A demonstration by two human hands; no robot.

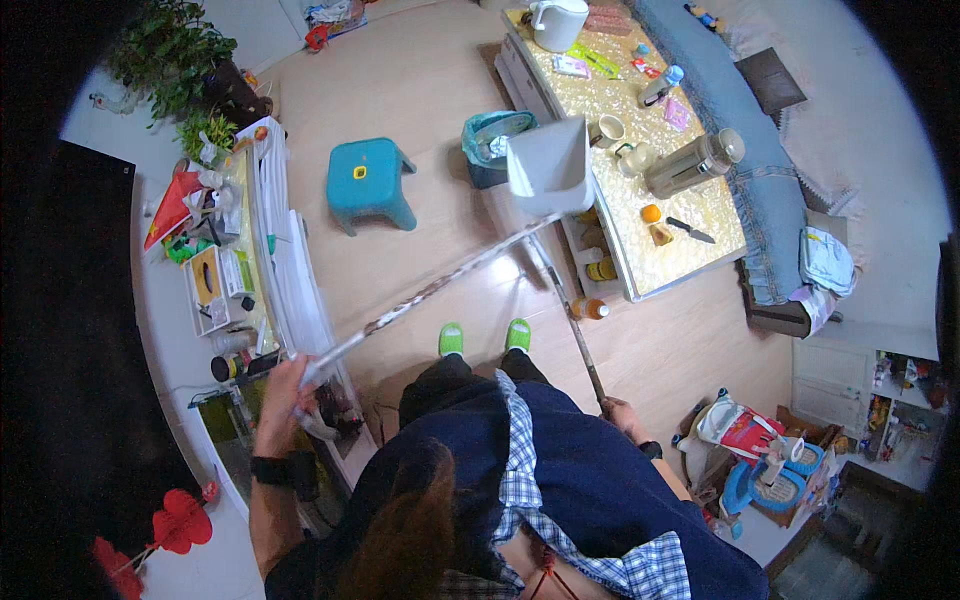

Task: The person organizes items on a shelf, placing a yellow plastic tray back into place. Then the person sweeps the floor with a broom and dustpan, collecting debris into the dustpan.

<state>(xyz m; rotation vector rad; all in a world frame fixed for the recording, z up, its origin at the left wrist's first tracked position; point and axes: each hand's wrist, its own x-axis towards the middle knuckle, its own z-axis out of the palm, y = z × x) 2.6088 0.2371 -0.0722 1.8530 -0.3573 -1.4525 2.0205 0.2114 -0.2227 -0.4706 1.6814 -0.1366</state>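
My left hand (283,397) is closed around the end of a long, worn white pole (431,289). The far end of that pole meets a white dustpan (551,169), which is raised beside a trash bin (487,176) lined with a teal bag and overlaps its right side in view. In my right hand (621,416) is a thinner, dark stick (577,337), apparently a broom handle. It runs forward to a blurred light-coloured head (525,240) below the dustpan. Whether the dustpan touches the bin I cannot tell.
A teal plastic stool (365,180) stands left of the bin. To the right, a coffee table (705,274) bears a thermos (686,166), mugs, an orange (651,214) and a knife (690,229). A bottle (589,308) is on the floor by its corner. A white cabinet (289,247) lines the left.
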